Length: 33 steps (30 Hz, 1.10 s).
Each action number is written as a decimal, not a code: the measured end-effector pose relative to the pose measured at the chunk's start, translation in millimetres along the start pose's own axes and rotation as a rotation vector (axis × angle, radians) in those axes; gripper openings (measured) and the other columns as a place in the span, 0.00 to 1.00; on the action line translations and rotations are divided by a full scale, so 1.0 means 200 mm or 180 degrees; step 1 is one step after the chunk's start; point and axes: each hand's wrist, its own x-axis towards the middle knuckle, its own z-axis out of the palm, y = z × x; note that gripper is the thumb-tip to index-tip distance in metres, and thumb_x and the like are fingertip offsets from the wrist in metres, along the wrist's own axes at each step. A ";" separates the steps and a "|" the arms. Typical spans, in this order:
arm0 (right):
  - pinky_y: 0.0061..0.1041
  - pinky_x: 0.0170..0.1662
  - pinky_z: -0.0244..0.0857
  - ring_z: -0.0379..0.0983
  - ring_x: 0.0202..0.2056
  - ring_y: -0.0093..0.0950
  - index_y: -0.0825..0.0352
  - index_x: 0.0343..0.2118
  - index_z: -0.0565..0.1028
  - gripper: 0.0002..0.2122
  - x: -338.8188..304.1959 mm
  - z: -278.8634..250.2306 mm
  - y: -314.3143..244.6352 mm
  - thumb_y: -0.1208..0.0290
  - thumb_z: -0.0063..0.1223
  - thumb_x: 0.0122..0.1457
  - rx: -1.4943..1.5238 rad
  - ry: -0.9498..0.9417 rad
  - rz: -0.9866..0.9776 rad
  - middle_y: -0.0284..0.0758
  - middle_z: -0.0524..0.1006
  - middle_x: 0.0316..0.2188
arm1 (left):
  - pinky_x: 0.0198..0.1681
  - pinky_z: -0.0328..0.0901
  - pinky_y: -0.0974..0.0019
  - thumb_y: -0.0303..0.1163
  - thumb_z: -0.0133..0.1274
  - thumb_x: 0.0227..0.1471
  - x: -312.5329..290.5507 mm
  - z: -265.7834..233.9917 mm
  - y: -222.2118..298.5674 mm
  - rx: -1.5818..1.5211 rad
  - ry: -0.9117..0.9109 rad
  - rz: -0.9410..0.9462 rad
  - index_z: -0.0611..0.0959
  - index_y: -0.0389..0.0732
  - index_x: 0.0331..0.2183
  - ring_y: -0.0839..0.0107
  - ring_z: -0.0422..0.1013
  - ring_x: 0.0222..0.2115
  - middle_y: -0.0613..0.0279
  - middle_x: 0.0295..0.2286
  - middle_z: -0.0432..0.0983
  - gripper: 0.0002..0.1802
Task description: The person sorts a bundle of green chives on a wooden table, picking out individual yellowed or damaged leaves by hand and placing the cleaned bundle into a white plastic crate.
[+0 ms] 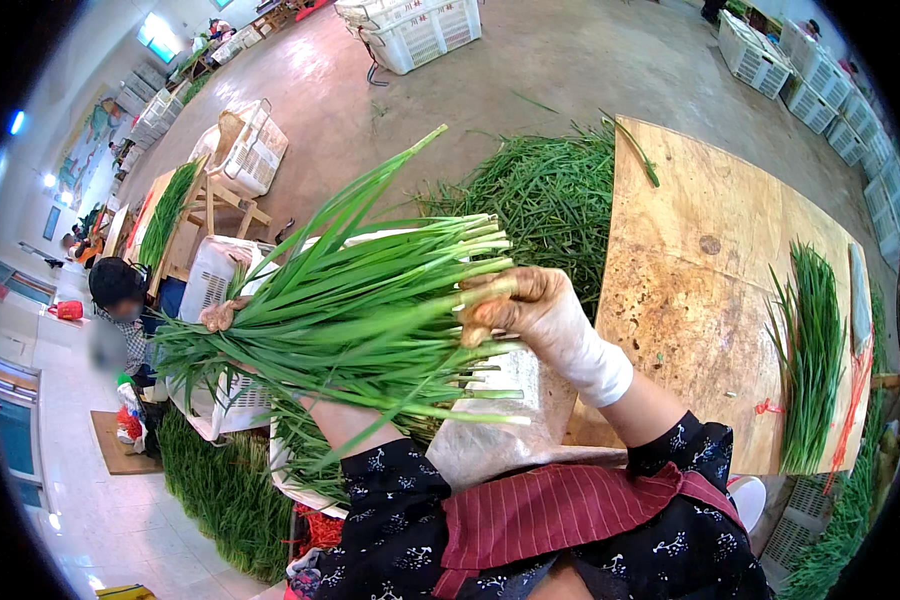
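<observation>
A big loose bunch of garlic chives [370,300] lies across in front of me, its pale stalk ends to the right and its leaf tips to the left. My left hand [222,315] is closed round the leafy end; the leaves cover most of it, with only some fingers showing. At the stalk ends, my right hand [520,305] pinches a few pale stalks between thumb and fingers. A white wrap [580,350] covers its palm and wrist, leaving brown-stained fingertips bare.
At right stands a wooden board [700,290] with a flat row of chives [813,360] and red ties [852,400]. A heap of green trimmings [545,190] lies beyond the bunch. White crates [255,150] stand about. A person [125,300] sits at left near chives [220,490] on the floor.
</observation>
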 end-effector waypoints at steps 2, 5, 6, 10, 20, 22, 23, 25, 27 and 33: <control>0.20 0.36 0.71 0.76 0.32 0.25 0.73 0.31 0.75 0.05 -0.03 0.02 0.00 0.78 0.55 0.52 -0.0187 -0.0388 -0.0415 0.38 0.78 0.29 | 0.52 0.53 0.63 0.29 0.54 0.44 0.00 0.01 -0.01 -0.0047 -0.0030 0.0036 0.69 0.43 0.37 0.75 0.63 0.36 0.70 0.31 0.65 0.16; 0.23 0.38 0.70 0.75 0.33 0.26 0.70 0.29 0.76 0.03 -0.05 -0.06 -0.11 0.78 0.55 0.50 -0.2988 -0.1333 -0.2085 0.37 0.78 0.28 | 0.52 0.54 0.63 0.28 0.52 0.45 -0.02 0.04 -0.03 -0.0066 -0.0109 0.0036 0.69 0.42 0.37 0.74 0.63 0.35 0.69 0.31 0.65 0.15; 0.27 0.39 0.68 0.74 0.32 0.27 0.67 0.26 0.77 0.02 -0.03 -0.09 -0.15 0.77 0.55 0.50 -0.1997 -0.1035 -0.2396 0.38 0.78 0.27 | 0.52 0.54 0.64 0.28 0.52 0.46 -0.01 0.05 -0.03 -0.0062 -0.0130 0.0047 0.69 0.42 0.37 0.74 0.64 0.35 0.69 0.31 0.65 0.14; 0.26 0.43 0.67 0.74 0.35 0.30 0.69 0.44 0.71 0.13 0.07 -0.21 -0.25 0.80 0.49 0.54 -0.3195 0.0850 -0.2271 0.37 0.77 0.31 | 0.51 0.55 0.64 0.28 0.50 0.47 -0.01 0.08 -0.03 -0.0113 -0.0167 0.0058 0.70 0.41 0.37 0.74 0.64 0.35 0.67 0.31 0.66 0.12; 0.29 0.34 0.69 0.76 0.29 0.33 0.60 0.32 0.78 0.07 0.16 -0.45 -0.12 0.71 0.53 0.48 -0.3992 0.1587 -0.1490 0.34 0.78 0.26 | 0.52 0.55 0.64 0.28 0.50 0.47 0.01 0.03 0.02 0.0258 0.0077 -0.0051 0.70 0.38 0.40 0.73 0.65 0.38 0.63 0.33 0.68 0.16; 0.29 0.37 0.69 0.76 0.31 0.33 0.59 0.31 0.78 0.06 0.11 -0.67 -0.19 0.71 0.52 0.50 -0.4738 0.1475 -0.0536 0.36 0.78 0.29 | 0.52 0.55 0.62 0.29 0.48 0.48 0.03 0.00 0.07 0.0514 0.0102 -0.0112 0.70 0.36 0.42 0.69 0.65 0.39 0.61 0.35 0.68 0.17; 0.28 0.39 0.68 0.75 0.34 0.34 0.60 0.36 0.76 0.09 0.08 -0.79 -0.22 0.73 0.49 0.52 -0.4916 0.1736 -0.0449 0.38 0.78 0.31 | 0.51 0.55 0.62 0.30 0.48 0.48 0.05 -0.01 0.11 0.0660 0.0207 -0.0081 0.69 0.35 0.43 0.68 0.65 0.39 0.60 0.36 0.68 0.18; 0.30 0.45 0.66 0.72 0.42 0.37 0.61 0.46 0.71 0.15 0.07 -1.05 -0.30 0.71 0.47 0.54 -0.5035 0.2528 0.0139 0.43 0.74 0.40 | 0.51 0.56 0.60 0.31 0.46 0.49 0.08 -0.06 0.18 0.0962 0.0417 -0.0025 0.69 0.33 0.44 0.64 0.65 0.40 0.58 0.39 0.69 0.20; 0.34 0.50 0.61 0.65 0.49 0.41 0.61 0.52 0.65 0.22 0.14 -1.28 -0.33 0.64 0.48 0.54 -0.4784 0.3384 0.0750 0.47 0.67 0.49 | 0.49 0.60 0.56 0.30 0.44 0.50 0.09 -0.12 0.22 0.1180 0.0522 0.0153 0.70 0.28 0.44 0.58 0.67 0.41 0.51 0.42 0.69 0.20; 0.35 0.56 0.53 0.60 0.54 0.39 0.68 0.55 0.59 0.27 0.57 -1.59 -0.17 0.58 0.45 0.55 -0.4320 0.4811 0.0160 0.47 0.64 0.52 | 0.46 0.66 0.51 0.30 0.45 0.50 0.16 -0.15 0.30 0.3107 0.0944 0.1000 0.73 0.28 0.43 0.55 0.71 0.40 0.44 0.43 0.70 0.20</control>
